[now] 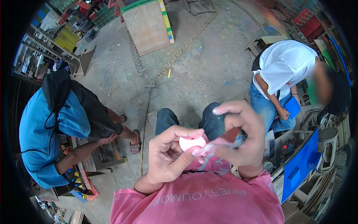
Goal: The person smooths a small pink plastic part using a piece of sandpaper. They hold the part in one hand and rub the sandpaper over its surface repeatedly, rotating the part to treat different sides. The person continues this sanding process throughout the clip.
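In front of my chest, my left hand (pixel 167 154) pinches a small, round, pale pink-white piece (pixel 189 143) between thumb and fingers. A small dark red spot shows near its top edge. Close beside it, my right hand (pixel 247 143) is closed on a bent reddish-brown sheet (pixel 230 136), pale pink toward its left end. That pale end reaches the left thumb and the rim of the round piece. Motion blurs the sheet, and I cannot tell whether it touches the piece. The right index finger is raised off the sheet.
At left, a person in blue (pixel 33 127) bends over a low bench. Another in a white shirt (pixel 287 61) sits at right, holding a blue piece (pixel 292 107). A blue panel (pixel 301 164) lies near right. Coiled hoses (pixel 186 46) cross the floor before a wooden board (pixel 145 30).
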A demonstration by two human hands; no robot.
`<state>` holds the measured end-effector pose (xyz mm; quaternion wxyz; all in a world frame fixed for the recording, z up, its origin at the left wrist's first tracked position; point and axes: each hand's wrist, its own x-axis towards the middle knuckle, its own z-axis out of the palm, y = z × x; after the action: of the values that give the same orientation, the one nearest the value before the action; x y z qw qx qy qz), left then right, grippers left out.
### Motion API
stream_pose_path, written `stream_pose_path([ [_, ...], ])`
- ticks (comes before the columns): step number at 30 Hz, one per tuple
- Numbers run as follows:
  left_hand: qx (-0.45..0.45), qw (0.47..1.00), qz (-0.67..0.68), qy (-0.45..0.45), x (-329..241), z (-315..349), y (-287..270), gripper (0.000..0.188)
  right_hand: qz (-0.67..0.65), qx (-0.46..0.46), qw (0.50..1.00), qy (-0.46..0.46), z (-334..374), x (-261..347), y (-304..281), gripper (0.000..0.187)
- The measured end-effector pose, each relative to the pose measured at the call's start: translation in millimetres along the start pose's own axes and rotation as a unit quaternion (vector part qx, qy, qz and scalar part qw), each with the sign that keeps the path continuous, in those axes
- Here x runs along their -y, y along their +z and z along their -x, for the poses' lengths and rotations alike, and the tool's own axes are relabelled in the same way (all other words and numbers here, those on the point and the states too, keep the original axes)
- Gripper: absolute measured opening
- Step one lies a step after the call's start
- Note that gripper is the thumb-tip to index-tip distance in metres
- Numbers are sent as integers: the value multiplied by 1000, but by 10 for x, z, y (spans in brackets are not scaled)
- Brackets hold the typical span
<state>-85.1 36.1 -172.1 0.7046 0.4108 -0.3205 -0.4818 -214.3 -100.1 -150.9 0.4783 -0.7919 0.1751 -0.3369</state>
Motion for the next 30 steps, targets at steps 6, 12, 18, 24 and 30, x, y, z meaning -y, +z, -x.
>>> stream_pose_path([
  [6, 8, 1000, 5, -3, 18, 10, -14, 27, 42, -53, 998, -7, 41, -103, -19, 51],
  [12, -2, 1000, 9, -13, 15, 34, -1, 26, 33, -6, 999, -20, 13, -41, -2, 49],
  [18, -14, 999, -47, 1, 11, 47, -4, 26, 10, 35, 999, -39, 12, -2, -12, 47],
  [24, -33, 993, -112, 28, 37, 63, 37, 26, 28, -24, 999, 18, 17, -4, -11, 51],
  [30, -6, 999, -36, 1, 31, 38, 0, 25, 37, -31, 997, 63, -18, -82, -2, 51],
])
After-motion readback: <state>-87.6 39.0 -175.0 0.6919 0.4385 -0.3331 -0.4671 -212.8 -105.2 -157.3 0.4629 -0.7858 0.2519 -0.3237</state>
